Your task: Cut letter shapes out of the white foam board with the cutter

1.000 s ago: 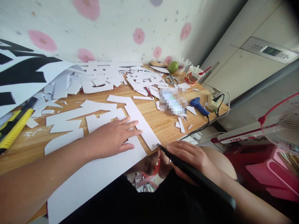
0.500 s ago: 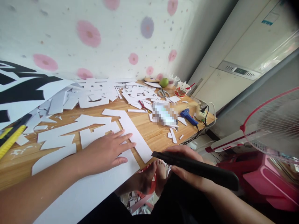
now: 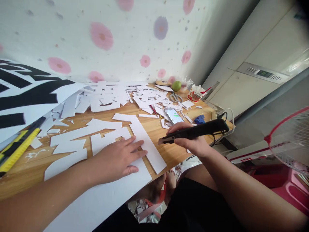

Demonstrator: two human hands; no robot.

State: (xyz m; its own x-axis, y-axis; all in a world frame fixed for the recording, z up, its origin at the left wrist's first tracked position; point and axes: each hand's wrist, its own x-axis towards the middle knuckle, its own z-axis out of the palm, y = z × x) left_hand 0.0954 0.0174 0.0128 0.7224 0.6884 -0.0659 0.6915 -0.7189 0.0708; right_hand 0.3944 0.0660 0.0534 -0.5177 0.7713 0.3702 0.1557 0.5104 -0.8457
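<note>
My left hand (image 3: 120, 158) lies flat, fingers spread, on a white foam board (image 3: 96, 199) with cut-out shapes along its far side. Its fingertips reach onto a long cut strip (image 3: 145, 138) of the same board. A black utility knife (image 3: 195, 131) is gripped in my right hand (image 3: 190, 138), held above the wooden table to the right of the strip. The short blade at its tip points left, apart from the board. Other cut white pieces (image 3: 77, 130) lie left of my left hand.
Foam scraps (image 3: 149, 98), a phone (image 3: 174, 116), scissors (image 3: 175, 97) and a blue glue gun (image 3: 199, 119) lie toward the back right. A yellow-and-black utility knife (image 3: 23, 148) is at left, beside a black-and-white printed sheet (image 3: 26, 93). A fan (image 3: 289, 141) stands at right.
My right hand has lifted the utility knife up and away from the strip's near end, over the table by the phone. My left hand stays on the board. The view has shifted slightly left.
</note>
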